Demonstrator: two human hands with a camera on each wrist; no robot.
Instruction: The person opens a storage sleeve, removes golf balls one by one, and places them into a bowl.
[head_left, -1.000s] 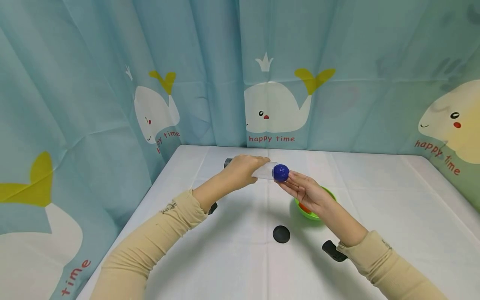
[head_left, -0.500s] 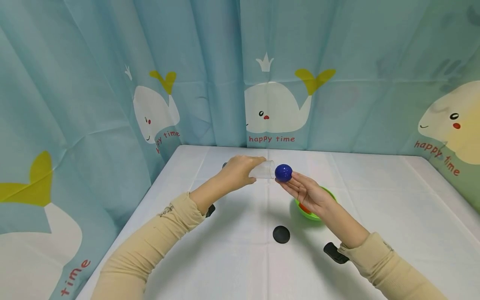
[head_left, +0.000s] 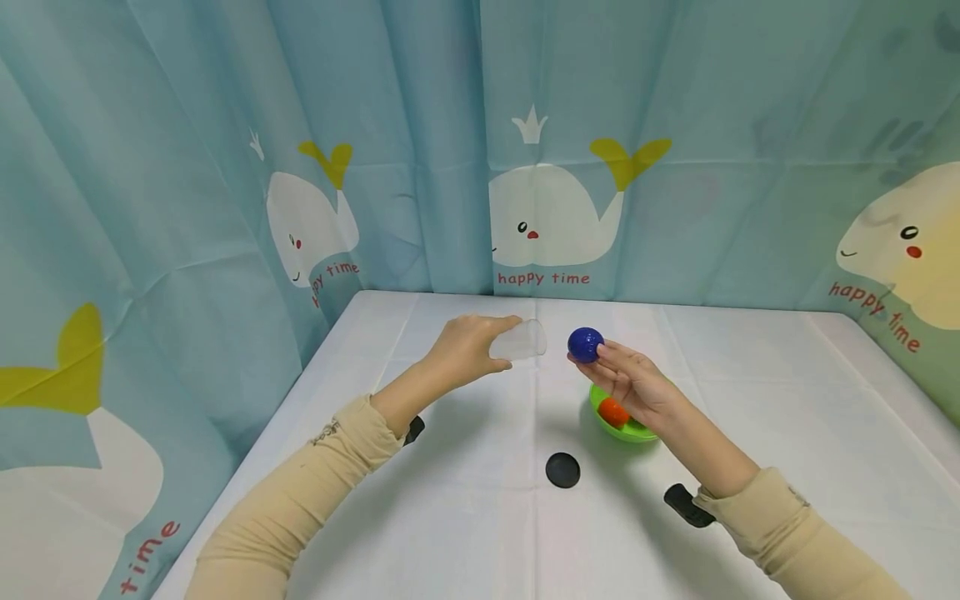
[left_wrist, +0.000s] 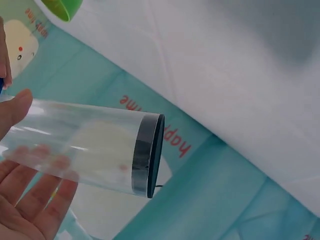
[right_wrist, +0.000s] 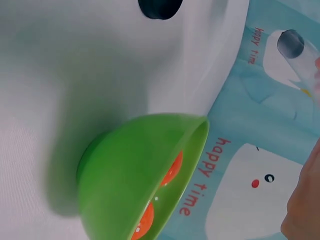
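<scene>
My left hand (head_left: 465,350) grips a clear plastic tube (head_left: 521,339) held sideways above the table, its open end facing right. In the left wrist view the fingers and thumb wrap the tube, and a black cap (left_wrist: 147,155) covers its other end. Inside, the clear part looks vacant. A shiny blue ball (head_left: 585,344) sits between the fingertips and thumb of my right hand (head_left: 633,383), a short gap to the right of the tube's mouth. Below the right hand stands a green bowl (head_left: 633,432) with orange balls (head_left: 613,412) in it, partly hidden by that hand.
A round black lid (head_left: 562,470) lies on the white tablecloth (head_left: 450,525) in front of the bowl. Black wrist devices (head_left: 688,506) show beside the sleeves. A blue curtain (head_left: 420,208) with whale prints hangs behind and at the sides of the table.
The blue ball has come out of the tube's mouth and moved right with my right hand. My left hand has drawn the tube slightly left. More of the bowl and an orange ball shows.
</scene>
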